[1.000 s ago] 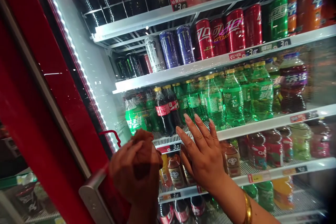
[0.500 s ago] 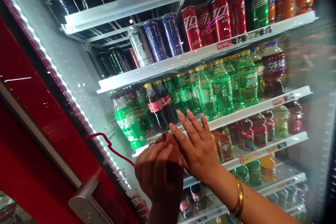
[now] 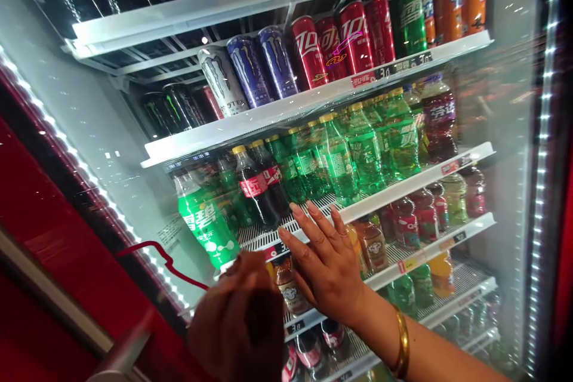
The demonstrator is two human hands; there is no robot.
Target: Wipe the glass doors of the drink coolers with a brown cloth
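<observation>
My right hand [image 3: 326, 262] lies flat with fingers spread on the glass door [image 3: 492, 101] of a drinks fridge, over the edge of the shelf [image 3: 403, 185] of green bottles. A gold bangle sits on that wrist. My left hand [image 3: 242, 322] hangs lower and to the left, back toward me and blurred, fingers curled out of sight. It is close to the glass and to the right of the metal door handle [image 3: 119, 358], apart from it. Behind the glass near my fingers stand a dark cola bottle [image 3: 255, 191] and small brown bottles [image 3: 373, 245].
The door's red frame [image 3: 54, 233] fills the left. Behind the glass, white shelves carry energy drink cans [image 3: 248, 68], red cola cans [image 3: 308, 51], green soda bottles [image 3: 367, 143] and a large green bottle [image 3: 203, 224]. Lit strips run down both sides.
My left hand has dropped lower and its fingers have curled away from view. My right hand has stayed flat on the glass. The view has swung left, pushing handle and red frame toward the bottom-left corner.
</observation>
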